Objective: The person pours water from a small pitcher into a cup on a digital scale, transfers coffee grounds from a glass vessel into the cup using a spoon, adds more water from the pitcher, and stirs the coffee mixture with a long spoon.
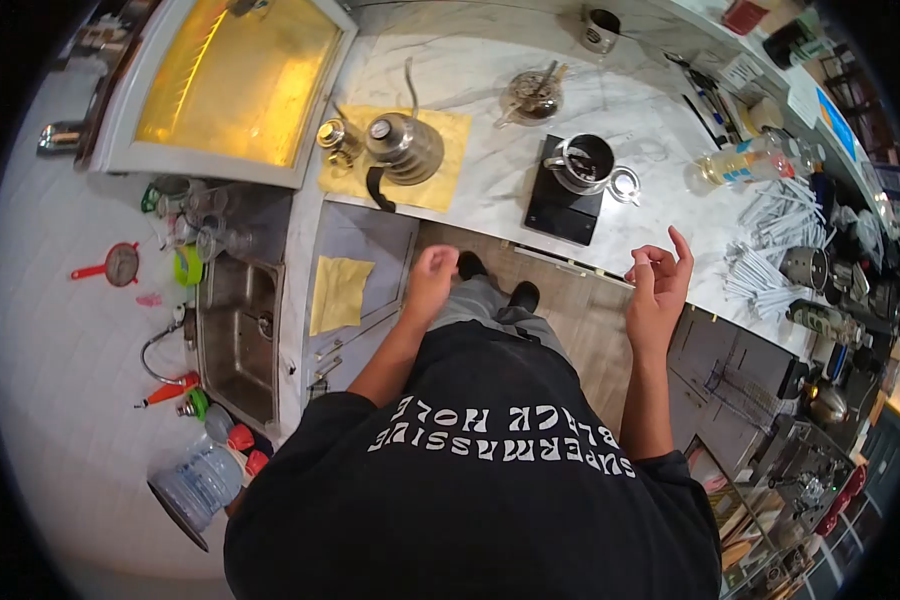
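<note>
My left hand (433, 284) hangs in front of the counter's edge, below the gooseneck kettle (410, 150), its fingers curled together; whether anything is inside them is hidden. The kettle stands on a yellow cloth (448, 135). My right hand (658, 280) is raised at the counter's front edge with its fingers apart and nothing between them. Nearest to it are a small round metal lid (624, 185) and a black scale (562, 215). On the scale sits a metal cup (582, 165) of dark liquid. Behind it stands a glass vessel (536, 98) with a stick-like utensil in it.
A sink (238, 340) lies at the left beside glasses and a red strainer (121, 265). Wrapped straws (770, 260), a clear bottle (745, 165) and a metal tin (802, 266) crowd the right side. A mug (600, 32) stands at the back.
</note>
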Motion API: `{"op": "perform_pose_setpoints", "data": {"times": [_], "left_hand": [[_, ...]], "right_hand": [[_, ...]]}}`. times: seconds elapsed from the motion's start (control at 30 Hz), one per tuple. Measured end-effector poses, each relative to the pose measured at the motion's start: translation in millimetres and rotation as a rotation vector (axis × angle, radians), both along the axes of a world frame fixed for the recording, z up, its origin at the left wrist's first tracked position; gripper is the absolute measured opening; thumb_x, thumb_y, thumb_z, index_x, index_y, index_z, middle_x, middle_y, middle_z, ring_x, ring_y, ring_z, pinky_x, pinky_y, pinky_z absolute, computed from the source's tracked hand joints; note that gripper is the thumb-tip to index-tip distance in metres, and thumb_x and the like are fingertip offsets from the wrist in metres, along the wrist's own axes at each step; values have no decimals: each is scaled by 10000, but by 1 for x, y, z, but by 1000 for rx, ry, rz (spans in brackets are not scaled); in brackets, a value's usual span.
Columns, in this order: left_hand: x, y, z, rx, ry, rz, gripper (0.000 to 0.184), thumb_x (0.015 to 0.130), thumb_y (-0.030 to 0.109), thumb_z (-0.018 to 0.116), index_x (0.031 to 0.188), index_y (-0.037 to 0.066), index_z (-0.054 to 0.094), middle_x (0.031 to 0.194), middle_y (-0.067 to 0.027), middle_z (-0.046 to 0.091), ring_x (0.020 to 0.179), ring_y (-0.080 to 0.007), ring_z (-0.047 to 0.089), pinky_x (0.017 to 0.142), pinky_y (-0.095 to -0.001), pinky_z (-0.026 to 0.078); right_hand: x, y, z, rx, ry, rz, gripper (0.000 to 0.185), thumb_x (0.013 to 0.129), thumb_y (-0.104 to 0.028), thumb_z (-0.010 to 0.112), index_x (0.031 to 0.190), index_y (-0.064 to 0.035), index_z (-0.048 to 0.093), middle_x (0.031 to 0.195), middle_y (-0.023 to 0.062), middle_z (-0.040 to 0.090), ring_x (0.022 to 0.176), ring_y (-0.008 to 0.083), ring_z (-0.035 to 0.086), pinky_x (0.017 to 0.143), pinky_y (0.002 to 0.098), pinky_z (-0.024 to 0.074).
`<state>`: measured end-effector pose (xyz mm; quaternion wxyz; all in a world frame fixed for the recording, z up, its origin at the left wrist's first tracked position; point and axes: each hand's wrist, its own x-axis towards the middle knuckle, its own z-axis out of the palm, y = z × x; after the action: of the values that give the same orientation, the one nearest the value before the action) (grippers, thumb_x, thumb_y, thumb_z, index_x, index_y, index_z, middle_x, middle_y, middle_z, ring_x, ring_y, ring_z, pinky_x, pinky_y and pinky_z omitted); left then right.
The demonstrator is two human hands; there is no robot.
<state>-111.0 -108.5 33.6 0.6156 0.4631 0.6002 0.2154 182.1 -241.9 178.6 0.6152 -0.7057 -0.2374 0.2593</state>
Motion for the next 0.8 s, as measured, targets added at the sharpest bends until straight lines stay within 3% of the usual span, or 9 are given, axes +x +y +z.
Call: {"op": "perform_pose_setpoints", "data": {"times": [0.23,0.47,0.57,0.67,0.8], "left_hand": [[-90,-30,12,80,85,141,302,1011,252,693,1204,23,658,1103,-66,713,895,-127,651,822,-288,524],[-166,5,27,226,70,193,302,1002,224,700,1224,25,650,1129,-54,699,867,-107,626,783,-280,510],[-202,27,31,270,42,206,296,1009,215,692,1229,24,643,1146,-60,692,879,-108,627,789,-281,513],[-234,43,38,274,7,258,282,1019,205,678,1230,22,639,1156,-68,687,901,-117,634,810,-282,517],[-279,62,30,226,61,208,298,1053,242,618,1271,38,618,1239,-103,670,1021,-185,704,850,-325,515]], "right_hand": [[-61,52,9,100,9,232,404,1024,-95,633,1406,-25,524,1040,50,631,861,101,579,760,258,492],[-171,149,-11,141,138,571,301,1026,-120,635,1310,-25,599,1030,35,651,923,106,624,813,269,512],[-219,212,11,-164,340,693,430,1056,-326,606,1356,-20,566,1069,62,647,926,142,649,778,301,528],[-258,271,-1,-284,544,699,523,1077,-453,524,1402,-43,528,1209,74,609,946,188,652,806,370,535],[-300,335,-57,-344,528,471,580,1050,-511,550,1383,-38,509,1320,93,537,989,220,639,757,408,545]]}}
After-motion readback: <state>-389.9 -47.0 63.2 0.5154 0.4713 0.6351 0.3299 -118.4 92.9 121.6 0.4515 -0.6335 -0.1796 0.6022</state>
